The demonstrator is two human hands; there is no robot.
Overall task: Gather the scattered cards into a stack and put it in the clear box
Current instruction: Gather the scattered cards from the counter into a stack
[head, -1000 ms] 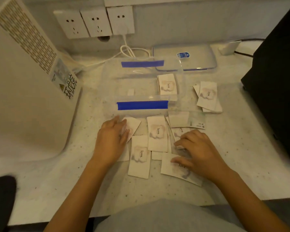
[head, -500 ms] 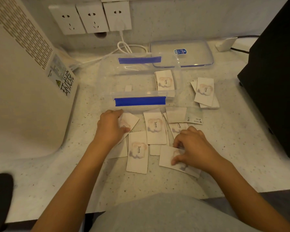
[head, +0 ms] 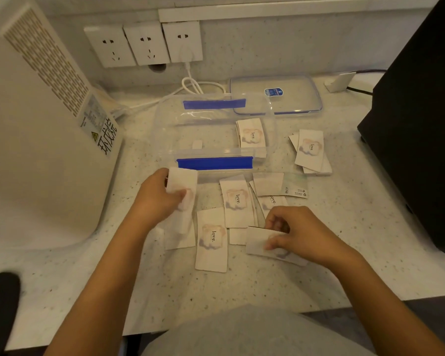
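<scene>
On the speckled tabletop (head: 319, 278) the left hand (head: 157, 199) grips a card (head: 183, 186) lifted off the surface, thumb across its face and fingers behind, the card blurred and standing just in front of the clear box (head: 165, 140). The right hand (head: 301, 235) pinches another card (head: 257, 244) by its long edge between thumb and fingertips; that card is tilted up off the tabletop

Between the two hands lie loose cards with a pale cloud print and the word "love" — one face-up card (head: 212, 240) nearest the person, one (head: 235, 201) just above it overlapping others, and a few partly hidden beneath. A clear wrapper (head: 294, 187) lies just behind them, holding a card at its left end

The clear box sits open behind this spread, with blue tape (head: 215, 163) on its near rim and another strip on its far rim. Inside, at the right end, rests a small stack of cards (head: 251, 134). To the right of the box, apart from it, a second small pile (head: 310, 150) lies fanned on the tabletop. The box's lid (head: 293, 98) lies flat behind the box — near the wall sockets (head: 141, 44), where a white cable (head: 190, 83) is plugged in. A white appliance (head: 36, 124) stands at the left and a black object (head: 421, 124) at the right
</scene>
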